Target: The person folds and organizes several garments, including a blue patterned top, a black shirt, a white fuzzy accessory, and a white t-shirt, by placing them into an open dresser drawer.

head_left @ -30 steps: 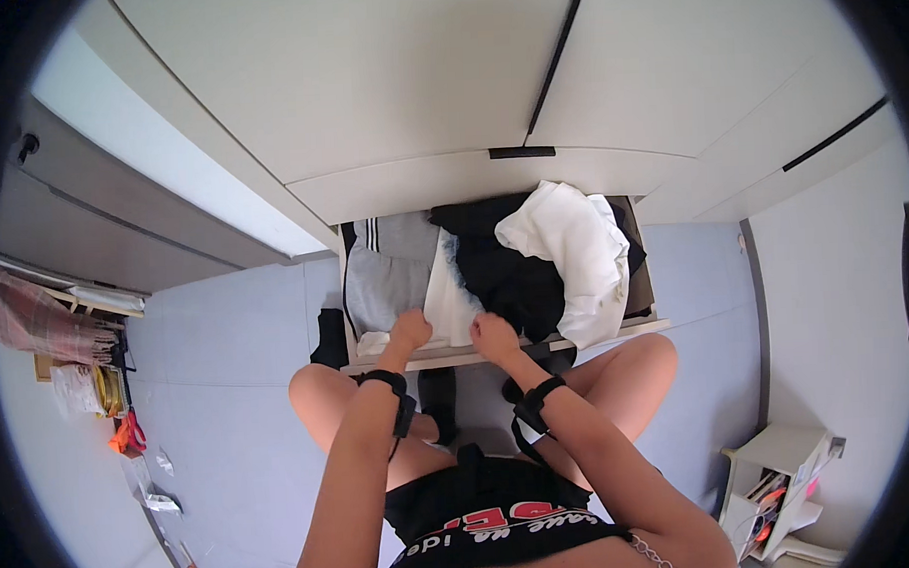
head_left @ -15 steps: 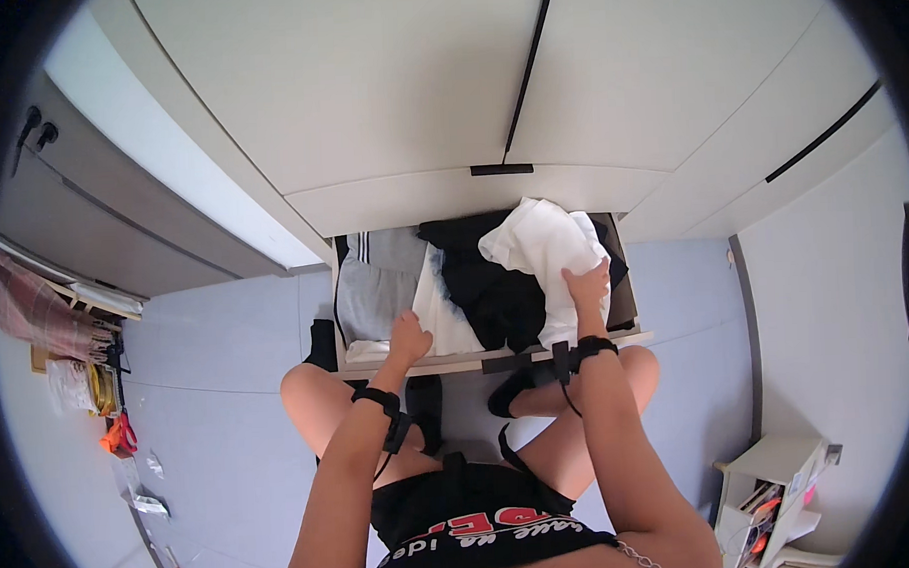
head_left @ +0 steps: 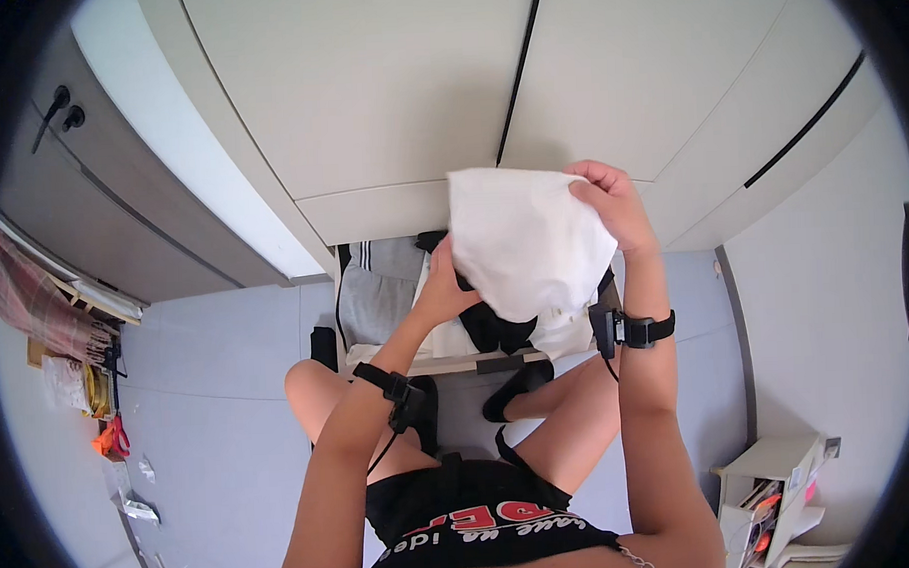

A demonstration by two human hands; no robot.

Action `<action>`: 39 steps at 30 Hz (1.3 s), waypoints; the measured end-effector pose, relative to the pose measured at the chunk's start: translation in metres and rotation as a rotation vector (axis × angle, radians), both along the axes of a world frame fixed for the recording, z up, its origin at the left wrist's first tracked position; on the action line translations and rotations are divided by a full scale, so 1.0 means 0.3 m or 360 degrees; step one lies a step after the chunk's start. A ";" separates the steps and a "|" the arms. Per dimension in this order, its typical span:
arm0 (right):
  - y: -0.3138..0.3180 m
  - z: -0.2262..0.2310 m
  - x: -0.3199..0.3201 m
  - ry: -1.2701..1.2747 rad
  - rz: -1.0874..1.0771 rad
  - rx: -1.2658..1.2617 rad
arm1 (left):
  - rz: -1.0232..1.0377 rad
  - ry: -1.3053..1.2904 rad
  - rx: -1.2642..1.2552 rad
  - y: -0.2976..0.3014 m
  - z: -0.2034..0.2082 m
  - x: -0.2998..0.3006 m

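A white folded cloth garment (head_left: 533, 236) is raised above the open drawer. My right hand (head_left: 612, 203) is closed on its upper right edge, thumb in front and fingers behind. At the garment's left edge is my left hand (head_left: 445, 287), its thumb and fingers apart with dark fabric showing between them; whether it touches the garment I cannot tell. Below in the drawer (head_left: 432, 366) lie grey sweatpants (head_left: 375, 287) with dark and white stripes, black clothing (head_left: 501, 332), and more white cloth (head_left: 562, 337).
Tall cream wardrobe doors (head_left: 368, 87) rise behind the drawer. My knees and black slippers (head_left: 518, 390) are close to its front. A grey door (head_left: 121, 185) stands at left, and a small white shelf unit (head_left: 772, 483) at lower right. Scissors (head_left: 112, 436) hang at far left.
My right hand has lifted the white garment up out of the drawer. My left hand has moved up and right from the drawer's front to the garment's left edge.
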State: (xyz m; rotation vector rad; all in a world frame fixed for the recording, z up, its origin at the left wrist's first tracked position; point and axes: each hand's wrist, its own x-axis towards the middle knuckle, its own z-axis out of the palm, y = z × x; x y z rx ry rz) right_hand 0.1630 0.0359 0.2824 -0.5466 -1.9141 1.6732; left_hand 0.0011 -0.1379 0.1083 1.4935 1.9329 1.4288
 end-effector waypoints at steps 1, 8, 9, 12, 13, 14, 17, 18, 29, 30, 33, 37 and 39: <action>-0.018 0.032 -0.007 0.0063 0.0052 -0.0017 | -0.0097 0.0038 0.0151 0.000 0.013 0.001; -0.010 -0.081 -0.032 0.0106 -0.0030 -0.0204 | -0.0271 -0.1902 0.0573 -0.114 0.118 -0.030; -0.002 -0.116 -0.034 0.0106 -0.0024 -0.0205 | -0.0256 -0.2055 0.0575 -0.139 0.127 -0.036; 0.047 -0.292 -0.047 -0.0017 -0.0006 -0.0178 | -0.0337 -0.1962 0.0475 -0.204 0.071 -0.046; 0.088 -0.399 -0.041 -0.0055 -0.0256 0.0130 | -0.0355 -0.1966 0.0470 -0.205 0.043 -0.039; 0.116 -0.493 -0.034 -0.0099 -0.0500 0.0433 | -0.0228 -0.1987 0.0245 -0.210 0.001 -0.030; 0.098 -0.739 -0.017 -0.0805 -0.0930 0.0768 | 0.0314 -0.1748 -0.0635 -0.286 -0.251 -0.079; 0.046 -0.819 -0.036 -0.0951 -0.0964 0.0762 | 0.0364 -0.1743 -0.0763 -0.360 -0.348 -0.125; -0.241 -1.266 0.036 -0.1017 -0.0764 0.0042 | 0.0862 -0.0784 -0.0744 -0.337 -0.631 -0.250; -0.308 -1.218 -0.010 -0.1011 -0.0732 0.0034 | 0.1013 -0.0368 -0.0781 -0.362 -0.665 -0.286; -0.336 -1.201 0.032 -0.1213 -0.0790 -0.0035 | 0.1066 -0.0508 -0.0951 -0.236 -0.648 -0.200; -0.310 -1.163 0.003 -0.1160 -0.0654 -0.0451 | 0.1343 -0.0623 -0.0995 -0.162 -0.677 -0.184; -0.287 -1.085 -0.023 -0.1452 -0.0375 -0.0671 | 0.0964 -0.1935 -0.1087 -0.163 -0.699 -0.232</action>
